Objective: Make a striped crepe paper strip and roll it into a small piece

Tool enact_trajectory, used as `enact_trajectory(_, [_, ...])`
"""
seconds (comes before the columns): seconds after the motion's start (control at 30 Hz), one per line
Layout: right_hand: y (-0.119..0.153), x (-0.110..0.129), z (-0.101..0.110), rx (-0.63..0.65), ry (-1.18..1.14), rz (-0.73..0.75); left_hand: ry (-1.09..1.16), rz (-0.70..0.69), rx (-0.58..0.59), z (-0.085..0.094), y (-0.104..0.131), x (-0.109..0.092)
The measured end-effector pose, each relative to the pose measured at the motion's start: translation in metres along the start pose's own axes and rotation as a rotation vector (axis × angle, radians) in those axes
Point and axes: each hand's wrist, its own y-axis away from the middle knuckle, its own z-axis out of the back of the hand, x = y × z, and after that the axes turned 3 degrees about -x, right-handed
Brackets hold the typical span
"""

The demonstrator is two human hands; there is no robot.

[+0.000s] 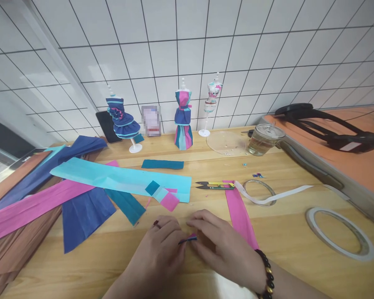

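A small narrow folded piece of dark blue and pink crepe paper (188, 239) is pinched between my two hands, low over the table. My left hand (158, 247) grips its left end, the thumb partly hidden. Curled around the other end is my right hand (220, 243), thumb and fingertips closed on it. Just beyond my fingers lie small teal, light blue and pink paper squares (169, 201), joined or overlapping. Yellow-and-black thread snips (215, 185) rest on the upper end of a pink paper strip (239, 211), which runs down behind my right wrist.
Light blue (121, 178), magenta (43, 197), navy (85, 216) and brown (21, 241) paper strips overlap at left. Three small dress forms stand by the tiled wall, including a blue-dressed one (123, 118). Tape rolls (311, 216) and a lidded glass cup (262, 143) are at right.
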Motion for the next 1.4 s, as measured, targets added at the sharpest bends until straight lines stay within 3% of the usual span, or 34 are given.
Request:
enact_trajectory(0.23, [0.000,-0.004,-0.003,0.016,-0.024,-0.084,-0.048,-0.084,-0.081,0.003,0.003,0.008])
enact_trajectory(0.53, [-0.001,-0.006,-0.005,-0.021,-0.066,-0.113,-0.061,-0.012,-0.163,0.005,0.001,0.010])
enact_trajectory(0.77, [0.000,-0.005,-0.009,-0.072,-0.057,-0.085,-0.059,-0.009,-0.121,0.007,-0.002,0.005])
enact_trajectory(1.07, [-0.004,0.003,-0.008,-0.032,0.058,0.036,-0.114,-0.051,-0.042,-0.002,0.006,0.005])
enact_trajectory(1.4, [-0.004,-0.003,-0.009,-0.058,0.154,0.127,-0.094,-0.075,-0.050,-0.003,0.002,0.004])
